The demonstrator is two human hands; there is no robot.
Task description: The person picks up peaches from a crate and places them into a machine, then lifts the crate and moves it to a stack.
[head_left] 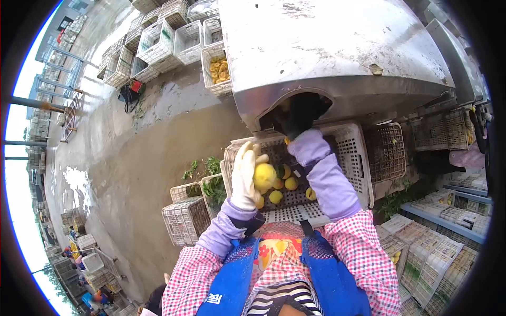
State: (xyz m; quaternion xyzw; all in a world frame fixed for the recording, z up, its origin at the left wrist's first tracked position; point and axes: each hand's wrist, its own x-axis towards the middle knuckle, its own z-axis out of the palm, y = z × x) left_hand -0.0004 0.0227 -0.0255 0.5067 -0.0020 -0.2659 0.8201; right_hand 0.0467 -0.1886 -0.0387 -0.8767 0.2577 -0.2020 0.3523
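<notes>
My left hand [245, 176], in a pale glove, holds a yellow fruit [264, 176] over the left side of a white plastic crate [354, 138]. Several yellow fruits [291, 183] lie in the crate below it. My right hand [301, 117], in a dark glove, reaches to the dark arched opening of a metal machine [348, 89]. Its fingers are hidden in shadow there. A bit of yellow shows beside the right wrist, too small to make out.
Stacked crates [157, 42] stand at the upper left, near a crate of cut fruit [219, 71]. Smaller crates with green leaves [215, 189] touch the left side. A brown crate [387, 152] and more stacks [427, 258] are on the right. The floor [158, 152] is wet.
</notes>
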